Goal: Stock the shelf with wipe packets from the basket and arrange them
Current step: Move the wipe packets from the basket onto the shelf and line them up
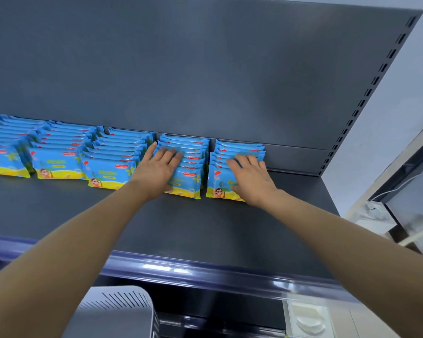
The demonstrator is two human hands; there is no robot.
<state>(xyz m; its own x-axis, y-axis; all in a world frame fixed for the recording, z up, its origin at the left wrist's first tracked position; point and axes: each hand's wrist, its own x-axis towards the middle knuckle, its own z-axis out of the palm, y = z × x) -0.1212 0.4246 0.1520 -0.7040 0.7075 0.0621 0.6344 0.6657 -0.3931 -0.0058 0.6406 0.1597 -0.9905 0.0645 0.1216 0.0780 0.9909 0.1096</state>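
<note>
- Along the back of the shelf (205, 228), five rows of wipe packets (56, 164) stand on edge, the leftmost cut off by the frame.
- Left hand (156, 172) lies flat, fingers straight, on the tops of the fourth row. Right hand (252, 181) has its fingers spread on the last row. Neither grips a packet.
- Progress: stocking looks mostly done, now at the straightening stage. Bare shelf remains to the right of the last row and in front of all the rows.
- Basket (117, 311) sits below the shelf edge; its contents are hidden, so I can't tell how many packets are left.
- Packets: glossy blue-and-yellow film, flat, soft pillow shape, crimped ends.
- Shelf and back panel (205, 69): matte dark grey metal. Front strip (205, 267): shiny clear plastic. Basket: grey plastic with slotted wall.
</note>
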